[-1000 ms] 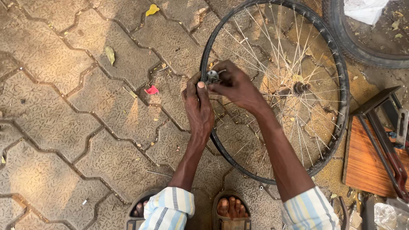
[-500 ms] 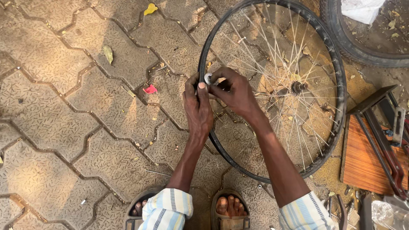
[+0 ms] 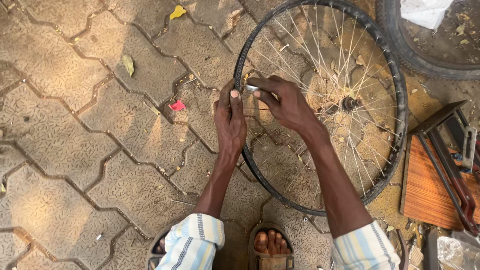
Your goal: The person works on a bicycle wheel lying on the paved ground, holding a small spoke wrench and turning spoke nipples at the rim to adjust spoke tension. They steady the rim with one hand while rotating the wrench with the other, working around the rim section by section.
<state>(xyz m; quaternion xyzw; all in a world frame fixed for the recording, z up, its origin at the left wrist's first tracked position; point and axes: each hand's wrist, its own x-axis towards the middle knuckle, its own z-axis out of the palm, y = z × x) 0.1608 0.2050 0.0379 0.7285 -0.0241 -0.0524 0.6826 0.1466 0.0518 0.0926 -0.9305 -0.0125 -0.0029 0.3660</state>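
We see a bare bicycle wheel (image 3: 320, 107) lying flat on the paving stones (image 3: 75, 125), its black rim on the ground and its thin spokes running in to the hub (image 3: 348, 103) near the middle. Our left hand (image 3: 230, 120) wraps over the left edge of the rim, fingers curled around it and the thumb pointing up along it, so it is gripping the wheel. Our right hand (image 3: 287, 102) comes in from inside the rim, its thumb and fingers pinched on a small silver tool (image 3: 251, 88) held just beside the left thumb and right against the rim; we cannot tell exactly which kind of tool it is. Both forearms reach out from striped sleeves (image 3: 192, 242) at the bottom of the view, and between them we see toes in a sandal (image 3: 270, 245). On the stones to the left of the wheel lie a small red scrap (image 3: 177, 105), a dry leaf (image 3: 128, 64) and, farther up, a yellow leaf (image 3: 177, 11). At the top right, part of a tyre (image 3: 425, 62) lies near the wheel. At the right edge a wooden board (image 3: 425, 187) sits with a metal frame (image 3: 447, 160) lying across it.
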